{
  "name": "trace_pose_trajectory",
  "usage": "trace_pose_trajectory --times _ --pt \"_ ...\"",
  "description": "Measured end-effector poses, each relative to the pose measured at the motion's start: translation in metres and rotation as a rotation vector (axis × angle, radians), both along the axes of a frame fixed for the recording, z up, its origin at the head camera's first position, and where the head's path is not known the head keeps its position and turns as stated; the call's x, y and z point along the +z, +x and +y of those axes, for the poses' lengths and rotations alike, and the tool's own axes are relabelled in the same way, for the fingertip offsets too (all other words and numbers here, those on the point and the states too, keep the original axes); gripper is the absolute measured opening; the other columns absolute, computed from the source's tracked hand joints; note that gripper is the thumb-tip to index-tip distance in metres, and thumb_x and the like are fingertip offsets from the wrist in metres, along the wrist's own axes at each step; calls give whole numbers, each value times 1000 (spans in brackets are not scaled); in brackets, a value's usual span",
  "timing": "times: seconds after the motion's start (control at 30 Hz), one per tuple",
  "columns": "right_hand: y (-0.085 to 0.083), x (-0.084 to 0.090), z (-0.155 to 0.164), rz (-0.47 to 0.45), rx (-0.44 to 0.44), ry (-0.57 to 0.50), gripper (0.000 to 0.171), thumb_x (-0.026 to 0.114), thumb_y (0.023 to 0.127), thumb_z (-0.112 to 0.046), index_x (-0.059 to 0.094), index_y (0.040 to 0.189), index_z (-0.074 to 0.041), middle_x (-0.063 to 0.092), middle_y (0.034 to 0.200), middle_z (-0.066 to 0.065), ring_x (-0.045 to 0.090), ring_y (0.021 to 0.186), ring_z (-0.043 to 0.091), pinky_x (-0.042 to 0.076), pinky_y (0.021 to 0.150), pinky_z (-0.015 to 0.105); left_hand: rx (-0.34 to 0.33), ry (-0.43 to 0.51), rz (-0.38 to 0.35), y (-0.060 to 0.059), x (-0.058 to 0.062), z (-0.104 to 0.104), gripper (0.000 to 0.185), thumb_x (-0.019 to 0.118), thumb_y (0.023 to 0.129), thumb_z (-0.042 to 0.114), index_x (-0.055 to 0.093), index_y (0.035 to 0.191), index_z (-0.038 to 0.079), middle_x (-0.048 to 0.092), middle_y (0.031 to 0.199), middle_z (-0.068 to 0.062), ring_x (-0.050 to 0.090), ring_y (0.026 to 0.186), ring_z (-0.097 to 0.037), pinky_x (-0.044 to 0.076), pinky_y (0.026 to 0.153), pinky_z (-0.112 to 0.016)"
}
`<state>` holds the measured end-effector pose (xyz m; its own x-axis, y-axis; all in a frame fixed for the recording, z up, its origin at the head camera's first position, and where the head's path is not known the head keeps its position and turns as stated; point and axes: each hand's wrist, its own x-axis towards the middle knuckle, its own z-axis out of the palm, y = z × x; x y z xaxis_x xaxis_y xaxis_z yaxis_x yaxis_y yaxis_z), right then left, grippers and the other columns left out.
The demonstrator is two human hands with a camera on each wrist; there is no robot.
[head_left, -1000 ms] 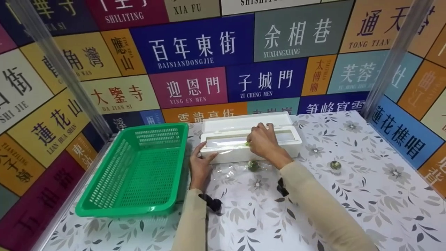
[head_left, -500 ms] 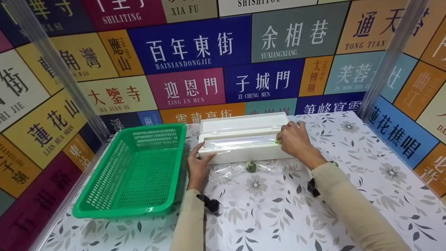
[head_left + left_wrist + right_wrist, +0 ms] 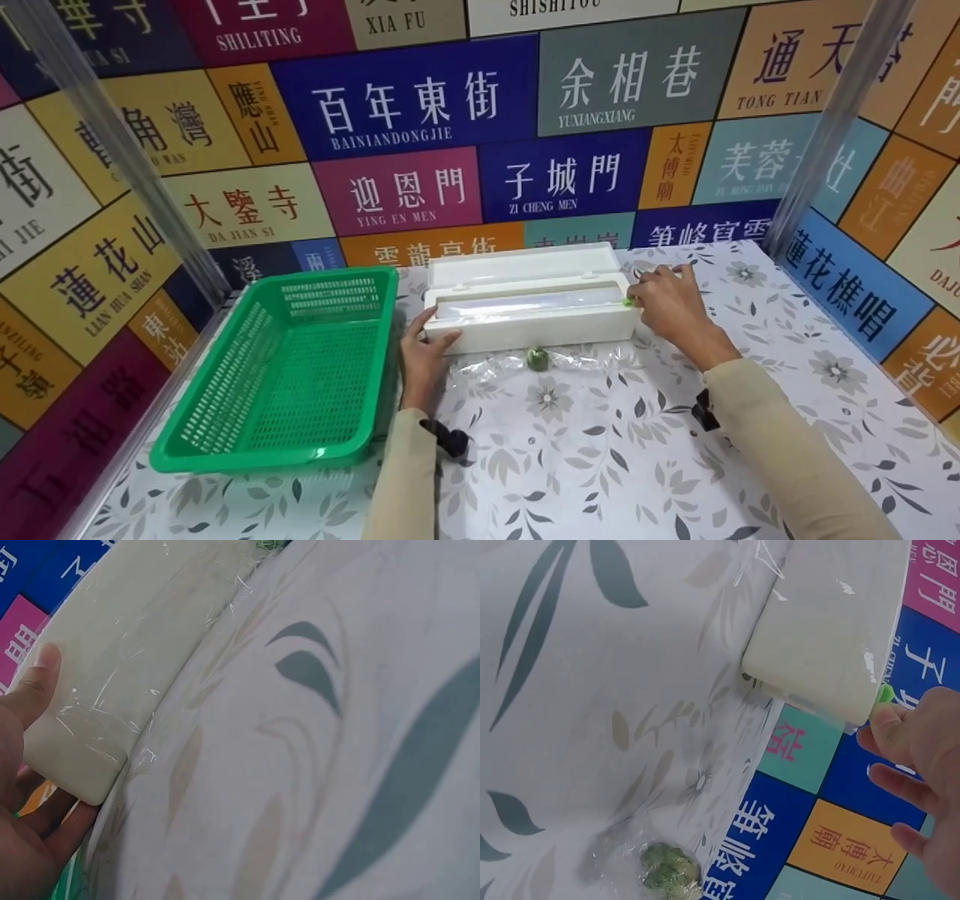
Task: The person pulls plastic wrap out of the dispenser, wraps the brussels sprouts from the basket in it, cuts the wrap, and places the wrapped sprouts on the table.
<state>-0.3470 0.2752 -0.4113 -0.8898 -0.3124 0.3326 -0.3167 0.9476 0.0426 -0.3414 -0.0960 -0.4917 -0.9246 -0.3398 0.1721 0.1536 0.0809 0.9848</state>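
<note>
A long white cling film dispenser (image 3: 532, 331) lies across the table with its lid raised at the back. Its left end is gripped by my left hand (image 3: 424, 364), the thumb on the front face and fingers around the end. My right hand (image 3: 675, 306) pinches a small green slide cutter (image 3: 628, 302) at the dispenser's right end. Clear cling film (image 3: 112, 705) hangs over the front onto the table. A round green vegetable piece (image 3: 537, 359), perhaps broccoli, rests on that film. Another piece, a film-wrapped green vegetable (image 3: 667, 870), shows in the right wrist view.
A green plastic basket (image 3: 274, 454) with slotted sides stands left of the dispenser. The table (image 3: 570, 465) has a floral cover. Behind it rises a wall (image 3: 420, 97) of coloured name panels, with clear posts at both corners.
My right hand has slid from the dispenser's middle to its right end, taking the green cutter along. The left hand keeps its grip on the left end.
</note>
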Motion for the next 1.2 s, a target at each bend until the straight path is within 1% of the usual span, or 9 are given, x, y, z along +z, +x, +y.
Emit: trace_pose_trajectory --times 0.2,0.3,0.43,0.53,0.63,0.73,0.87,1.0,1.2 --pt "6 -1 -4 -23 -39 -88 20 67 88 -1 77 103 -7 72 97 19 62 96 41 39 94 64 24 -99 -23 2 7 -2 58 82 77 -1 63 132 1 62 134 -26 58 126 -36 48 108 -46" --pt "9 -1 -7 -21 -28 -150 19 68 88 -3 77 105 -6 71 99 20 62 98 41 38 94 62 21 -111 -61 5 13 -3 57 80 78 -2 63 133 1 63 133 -24 59 124 -34 48 107 -46" --pt "11 -5 -11 54 82 -211 19 74 86 -6 78 105 -6 67 101 17 61 97 38 39 86 55 46 -171 -39 11 21 -3 51 79 77 -5 66 127 -2 65 130 -25 60 124 -36 48 107 -48" --pt "10 -9 -13 145 186 -202 18 79 83 -8 80 101 -8 65 96 14 60 91 34 39 79 49 91 -266 19 17 26 -2 44 82 76 -3 71 118 -3 63 128 -29 56 126 -40 44 110 -49" --pt "7 -14 -14 229 251 -181 16 83 79 -11 81 94 -9 64 90 11 58 85 31 39 77 47 121 -339 50 20 29 0 36 83 75 1 75 110 0 57 131 -29 51 128 -40 41 111 -51" --pt "3 -18 -14 284 284 -174 11 85 76 -12 81 86 -9 64 84 9 57 81 30 41 79 49 111 -355 58 22 29 0 25 83 77 4 78 102 0 53 134 -27 49 129 -39 38 112 -51" --pt "0 -23 -15 310 294 -189 5 84 76 -10 80 79 -10 66 78 7 57 79 30 40 84 52 121 -346 76 21 26 -1 15 82 79 5 79 91 -2 56 132 -25 50 127 -38 37 112 -50" --pt "1 -23 -16 325 283 -195 5 83 78 -9 78 79 -8 67 78 8 60 81 31 41 87 53 153 -373 125 18 26 0 11 82 79 5 79 86 -2 60 126 -23 54 121 -37 41 108 -50" --pt "5 -27 -16 344 312 -173 8 79 81 -6 72 81 -6 64 82 10 60 83 33 42 87 53 154 -374 108 24 27 5 8 80 81 4 77 83 -2 60 119 -21 57 116 -36 44 106 -49"
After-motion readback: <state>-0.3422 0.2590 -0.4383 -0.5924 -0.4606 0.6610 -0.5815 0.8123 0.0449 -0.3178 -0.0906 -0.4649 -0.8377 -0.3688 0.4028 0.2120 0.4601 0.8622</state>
